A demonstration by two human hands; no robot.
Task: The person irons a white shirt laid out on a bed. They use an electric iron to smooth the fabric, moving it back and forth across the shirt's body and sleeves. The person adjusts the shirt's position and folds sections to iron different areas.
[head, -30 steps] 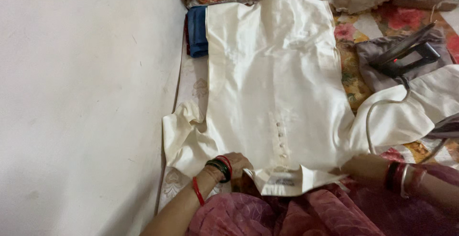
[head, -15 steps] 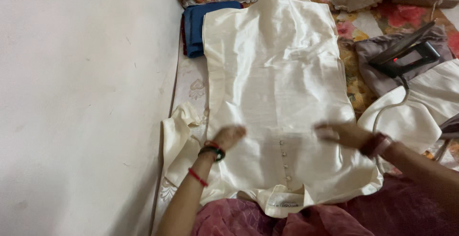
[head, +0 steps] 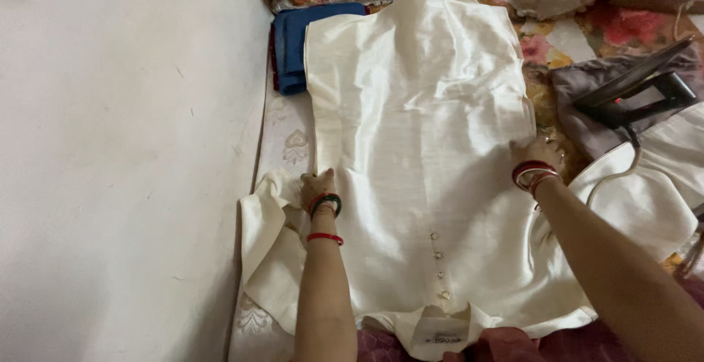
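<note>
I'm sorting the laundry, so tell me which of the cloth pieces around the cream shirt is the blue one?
The folded blue cloth at the shirt's top left corner, beside the wall. The other pieces nearby are cream, grey or floral.

Both forearms stretched forward from the near edge, bare, well apart. Left hand (head: 317, 186) palm down, fingers curled under, wrist ringed with green and red bangles plus a red thread lower on the forearm. Right hand (head: 537, 151) likewise lowered, fingers bent and pinched together, red and white bangles at the wrist.
</note>
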